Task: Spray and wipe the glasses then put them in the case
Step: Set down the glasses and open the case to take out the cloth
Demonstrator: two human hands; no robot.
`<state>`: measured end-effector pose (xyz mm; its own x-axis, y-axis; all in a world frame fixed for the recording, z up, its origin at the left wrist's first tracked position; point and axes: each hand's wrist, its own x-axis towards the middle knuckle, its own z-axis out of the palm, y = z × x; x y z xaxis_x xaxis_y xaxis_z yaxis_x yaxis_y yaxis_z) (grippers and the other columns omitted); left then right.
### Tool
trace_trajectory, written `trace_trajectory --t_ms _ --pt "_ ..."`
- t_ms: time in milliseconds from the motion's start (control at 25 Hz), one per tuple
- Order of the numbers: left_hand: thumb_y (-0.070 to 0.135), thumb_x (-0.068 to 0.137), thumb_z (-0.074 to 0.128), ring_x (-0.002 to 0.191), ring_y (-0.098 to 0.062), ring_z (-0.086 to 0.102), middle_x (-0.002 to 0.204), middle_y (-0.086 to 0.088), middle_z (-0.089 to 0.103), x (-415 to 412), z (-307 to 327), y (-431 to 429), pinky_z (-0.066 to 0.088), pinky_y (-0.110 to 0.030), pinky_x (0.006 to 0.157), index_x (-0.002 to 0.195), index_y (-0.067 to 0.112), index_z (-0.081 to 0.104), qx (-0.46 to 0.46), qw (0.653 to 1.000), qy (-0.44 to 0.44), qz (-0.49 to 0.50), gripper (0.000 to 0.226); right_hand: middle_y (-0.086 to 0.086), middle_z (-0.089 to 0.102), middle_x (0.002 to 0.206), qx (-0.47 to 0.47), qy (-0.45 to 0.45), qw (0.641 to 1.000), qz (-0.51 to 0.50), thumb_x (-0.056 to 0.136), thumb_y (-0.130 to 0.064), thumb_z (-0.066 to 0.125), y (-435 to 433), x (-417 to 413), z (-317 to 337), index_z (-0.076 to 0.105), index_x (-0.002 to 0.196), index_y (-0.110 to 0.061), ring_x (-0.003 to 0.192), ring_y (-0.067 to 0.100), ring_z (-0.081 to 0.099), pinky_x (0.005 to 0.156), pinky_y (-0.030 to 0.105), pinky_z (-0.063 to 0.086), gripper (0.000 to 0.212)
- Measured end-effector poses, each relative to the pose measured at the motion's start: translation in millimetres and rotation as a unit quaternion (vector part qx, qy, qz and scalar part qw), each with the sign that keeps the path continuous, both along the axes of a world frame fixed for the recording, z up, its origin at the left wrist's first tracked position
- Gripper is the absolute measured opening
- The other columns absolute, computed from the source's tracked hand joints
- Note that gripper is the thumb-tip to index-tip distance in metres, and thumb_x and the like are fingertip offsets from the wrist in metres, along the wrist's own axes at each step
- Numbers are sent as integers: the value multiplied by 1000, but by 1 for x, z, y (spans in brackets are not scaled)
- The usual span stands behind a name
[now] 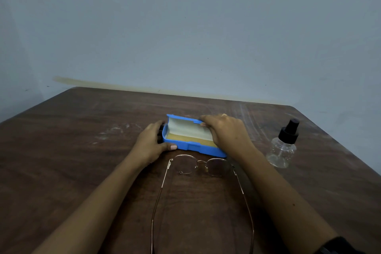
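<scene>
A blue glasses case [191, 147] stands open in the middle of the brown table, its lid raised and a yellowish lining showing inside. My left hand [151, 143] grips the case's left end. My right hand [225, 130] holds the raised lid at its right part, fingers on the lid's edge. Thin metal-framed glasses [203, 166] lie on the table just in front of the case, arms unfolded and pointing toward me. A clear spray bottle [283, 147] with a black nozzle stands upright to the right, apart from both hands.
The wooden table [82, 150] ends at a blue-grey wall behind. Its right edge runs diagonally close to the spray bottle. Pale smears mark the tabletop left of the case.
</scene>
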<state>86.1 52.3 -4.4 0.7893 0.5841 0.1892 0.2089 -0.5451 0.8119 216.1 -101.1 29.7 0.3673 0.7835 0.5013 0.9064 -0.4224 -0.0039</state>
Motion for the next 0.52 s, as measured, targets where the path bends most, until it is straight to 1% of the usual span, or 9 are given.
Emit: trace_trajectory --t_ms 80,120,160,240,280,360,440,480,520 --pt "7 65 79 111 -21 54 132 -9 48 0 -1 2 44 -27 88 130 10 43 -17 1000 -2 4 74 2 65 116 7 14 1000 -21 96 -22 41 2 1 1 53 125 -27 110 26 54 75 35 45 31" --pt "7 65 78 109 -20 54 130 -7 48 1 -1 2 45 -27 88 130 11 43 -24 1000 -4 -2 74 0 65 118 13 24 999 -23 96 -20 42 2 0 0 53 125 -27 112 25 53 76 34 45 32" --pt "6 65 78 110 -20 53 130 -5 48 1 0 2 45 -29 90 132 14 40 -28 999 -5 -15 77 -1 65 119 19 37 999 -21 96 -19 42 1 0 -1 53 126 -27 114 25 52 77 34 44 33" --pt "8 66 77 119 -24 49 135 -4 47 2 -1 4 44 -39 99 137 19 32 -9 999 8 -45 85 0 64 120 30 56 998 -18 97 -20 41 -1 -5 1 54 126 -27 121 24 48 82 34 43 32" --pt "11 67 77 122 -28 46 136 -5 47 3 -1 4 42 -45 101 139 22 28 11 998 24 -51 88 0 65 120 37 66 997 -16 97 -21 41 -2 -6 3 54 125 -26 124 24 46 85 34 43 32" --pt "15 68 76 122 -32 43 132 -5 50 4 -1 5 41 -49 100 137 27 30 42 997 44 -46 85 2 66 118 52 96 994 -15 97 -23 41 1 -7 4 56 124 -24 124 25 46 92 34 39 31" --pt "15 69 76 123 -31 41 133 -7 47 5 0 6 39 -46 102 139 28 27 54 997 51 -39 87 8 68 111 72 128 989 -17 96 -23 42 6 -3 3 60 120 -20 117 27 51 107 33 27 30" --pt "15 69 76 125 -30 40 136 -8 44 6 1 6 37 -43 104 142 27 22 58 996 56 -38 92 9 69 106 79 132 988 -23 96 -23 43 9 0 2 61 118 -19 113 26 53 111 33 19 29" --pt "15 71 75 127 -29 38 139 -9 40 6 2 5 36 -40 104 144 27 15 62 995 62 -38 96 8 69 103 78 136 987 -39 95 -25 42 12 2 3 62 116 -21 111 23 52 111 35 15 29"
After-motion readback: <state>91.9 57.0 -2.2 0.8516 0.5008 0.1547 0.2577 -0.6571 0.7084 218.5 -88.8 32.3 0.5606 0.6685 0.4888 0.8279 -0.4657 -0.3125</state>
